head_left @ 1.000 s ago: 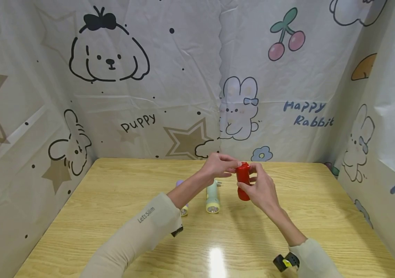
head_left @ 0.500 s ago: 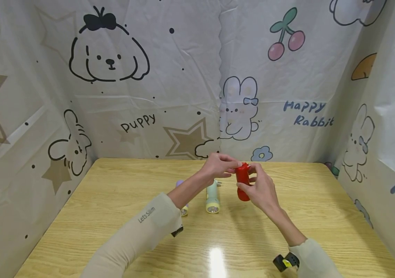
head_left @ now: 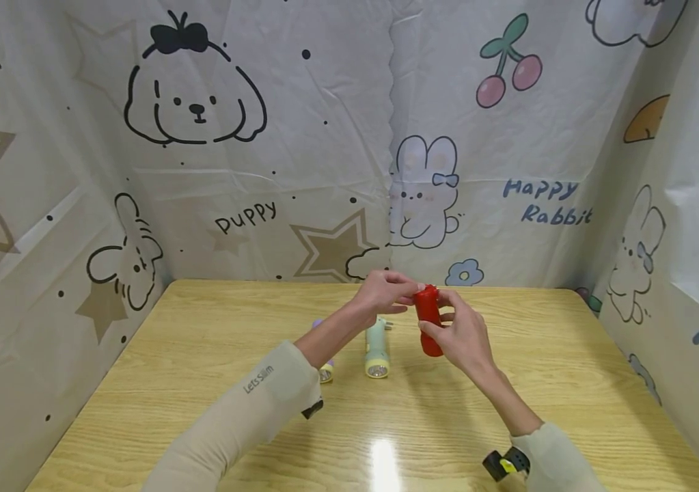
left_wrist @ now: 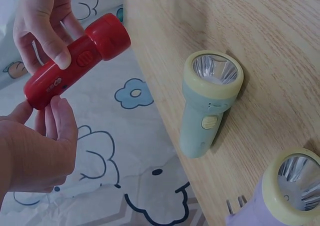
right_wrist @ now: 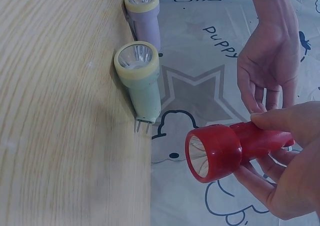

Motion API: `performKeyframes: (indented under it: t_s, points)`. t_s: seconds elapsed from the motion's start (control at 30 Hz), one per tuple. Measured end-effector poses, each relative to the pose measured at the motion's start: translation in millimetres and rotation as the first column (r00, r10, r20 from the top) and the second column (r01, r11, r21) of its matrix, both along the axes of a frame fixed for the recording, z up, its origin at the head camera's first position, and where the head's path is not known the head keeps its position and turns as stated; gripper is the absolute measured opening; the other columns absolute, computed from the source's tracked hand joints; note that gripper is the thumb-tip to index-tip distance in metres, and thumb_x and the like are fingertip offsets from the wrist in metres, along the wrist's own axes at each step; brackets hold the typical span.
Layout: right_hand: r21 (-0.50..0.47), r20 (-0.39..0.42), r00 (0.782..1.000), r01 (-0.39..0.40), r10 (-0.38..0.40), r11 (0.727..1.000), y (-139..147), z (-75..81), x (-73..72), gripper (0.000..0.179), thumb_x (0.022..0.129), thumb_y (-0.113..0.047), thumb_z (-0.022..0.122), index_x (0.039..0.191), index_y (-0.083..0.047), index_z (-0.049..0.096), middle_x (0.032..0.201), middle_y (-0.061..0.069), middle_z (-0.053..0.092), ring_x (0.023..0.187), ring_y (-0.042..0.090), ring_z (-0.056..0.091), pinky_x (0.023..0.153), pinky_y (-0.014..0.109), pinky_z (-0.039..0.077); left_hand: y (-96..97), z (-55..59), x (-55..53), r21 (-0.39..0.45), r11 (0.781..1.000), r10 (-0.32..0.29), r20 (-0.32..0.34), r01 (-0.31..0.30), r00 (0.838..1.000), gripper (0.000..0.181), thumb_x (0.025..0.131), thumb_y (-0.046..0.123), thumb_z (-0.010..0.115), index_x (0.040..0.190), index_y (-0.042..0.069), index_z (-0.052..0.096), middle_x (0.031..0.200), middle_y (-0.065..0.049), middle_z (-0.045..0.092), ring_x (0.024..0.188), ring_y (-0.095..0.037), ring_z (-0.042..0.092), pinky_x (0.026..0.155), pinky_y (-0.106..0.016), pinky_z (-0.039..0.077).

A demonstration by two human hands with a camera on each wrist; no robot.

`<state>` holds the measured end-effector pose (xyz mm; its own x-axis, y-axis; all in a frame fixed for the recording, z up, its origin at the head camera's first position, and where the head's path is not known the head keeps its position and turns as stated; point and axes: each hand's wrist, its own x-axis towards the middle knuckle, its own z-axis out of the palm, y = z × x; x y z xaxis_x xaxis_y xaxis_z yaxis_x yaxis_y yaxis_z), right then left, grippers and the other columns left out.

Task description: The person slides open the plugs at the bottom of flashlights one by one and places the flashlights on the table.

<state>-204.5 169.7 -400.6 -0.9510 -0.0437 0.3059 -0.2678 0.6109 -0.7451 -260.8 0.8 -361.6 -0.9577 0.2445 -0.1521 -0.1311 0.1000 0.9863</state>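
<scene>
A red flashlight (head_left: 429, 324) is held above the table, tilted, its lens end low and its tail end up. My right hand (head_left: 464, 335) grips its body, the thumb near the switch in the left wrist view. At the tail end my left hand (head_left: 384, 294) pinches the flashlight between thumb and fingers. In the right wrist view the clear lens of the red flashlight (right_wrist: 215, 153) faces left, and a bit of metal shows by its tail. A mint-green flashlight (head_left: 376, 350) with a yellow rim and plug prongs lies left of it on the table.
A purple flashlight (left_wrist: 280, 201) lies beside the green one, partly hidden behind my left forearm in the head view. The wooden table (head_left: 201, 355) ends at cartoon-printed cloth (head_left: 232, 205) at the back and sides.
The tail end of the red flashlight has tipped slightly left, and the metal bit at its top right shows less. Both hands keep nearly the same place.
</scene>
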Motion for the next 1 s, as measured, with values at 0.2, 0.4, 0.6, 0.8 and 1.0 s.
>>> performKeyframes:
  t_s: [0.2,0.4,0.6,0.8,1.0]
  points:
    - [0.01,-0.015,1.0,-0.004,0.004,1.0,-0.8,-0.1,-0.3,0.05,0.087,-0.01,0.078,0.133,-0.004,0.059,0.117,0.017,0.064,0.097,0.036,0.067,0.077,0.052,0.059,-0.6,0.5,-0.4,0.007,1.0,0.006,-0.007,-0.006,1.0,0.016,0.091,0.017,0.076,0.098,0.002,0.074,0.092,-0.009,0.073,0.083,-0.022,0.07,0.087,-0.044,0.057]
    - [0.007,-0.022,1.0,-0.003,0.003,1.0,-0.5,-1.0,-0.6,0.049,0.087,-0.01,0.078,0.132,-0.005,0.06,0.116,0.017,0.064,0.097,0.037,0.067,0.077,0.052,0.059,-0.8,0.8,0.4,-0.003,1.0,0.009,-0.014,-0.009,1.0,0.017,0.091,0.018,0.076,0.097,0.003,0.074,0.091,-0.008,0.073,0.082,-0.022,0.071,0.081,-0.039,0.06]
    - [0.006,-0.022,1.0,0.003,-0.003,1.0,0.0,-2.1,-0.8,0.049,0.086,-0.011,0.079,0.131,-0.005,0.061,0.115,0.017,0.065,0.096,0.036,0.068,0.076,0.052,0.059,-0.1,0.6,1.0,-0.01,1.0,0.014,-0.008,-0.015,1.0,0.017,0.09,0.019,0.078,0.095,0.004,0.074,0.091,-0.008,0.073,0.081,-0.021,0.07,0.078,-0.037,0.061]
    - [0.001,-0.041,0.999,0.0,0.0,1.0,0.7,-2.0,-0.9,0.048,0.085,-0.008,0.08,0.13,-0.004,0.062,0.113,0.018,0.065,0.095,0.038,0.069,0.076,0.053,0.06,1.0,0.1,-1.0,-0.014,1.0,0.019,-0.008,-0.019,1.0,0.016,0.09,0.019,0.077,0.094,0.004,0.074,0.089,-0.008,0.073,0.081,-0.022,0.07,0.079,-0.039,0.06]
    - [0.001,-0.024,1.0,-0.001,0.001,1.0,1.0,-2.1,-0.2,0.046,0.085,-0.009,0.08,0.128,-0.004,0.063,0.114,0.018,0.065,0.096,0.038,0.068,0.076,0.052,0.06,1.7,-0.2,-1.2,-0.011,1.0,0.013,0.016,-0.013,1.0,0.015,0.089,0.018,0.078,0.091,0.004,0.073,0.088,-0.008,0.073,0.08,-0.021,0.07,0.077,-0.038,0.061]
